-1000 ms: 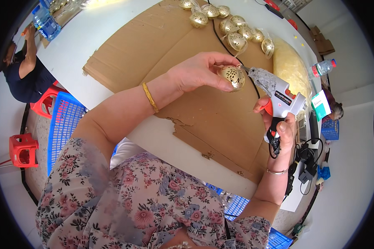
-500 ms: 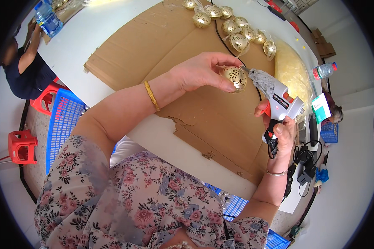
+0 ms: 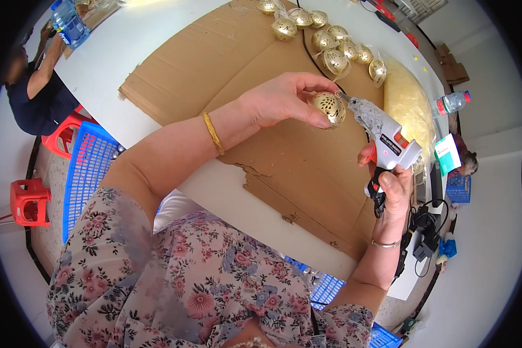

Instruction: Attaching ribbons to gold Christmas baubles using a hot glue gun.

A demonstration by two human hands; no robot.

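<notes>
Between the thumb and fingers of my left hand [image 3: 290, 100] is a gold ball ornament [image 3: 329, 109] with dark cut-out patterns, held above the cardboard. My right hand [image 3: 393, 182] grips a white and grey glue gun [image 3: 383, 130] by its handle, fingers around the red trigger. The gun's nozzle points at the top of the ornament, where a small loop shows. Whether the tip touches it I cannot tell. Dried, stringy residue coats the front of the gun.
Several gold ornaments [image 3: 334, 61] lie at the far edge of the cardboard sheet [image 3: 214, 64]. Beside them is a bag of pale yellow material [image 3: 409, 98]. A water bottle [image 3: 453, 102] and black cables [image 3: 428, 229] are at the right. Another person [image 3: 37, 95] sits at the far left near a blue basket [image 3: 87, 174].
Hardly anything differs: both hands keep the ornament and glue gun in nearly the same place, with only a slight shift of the whole view.
</notes>
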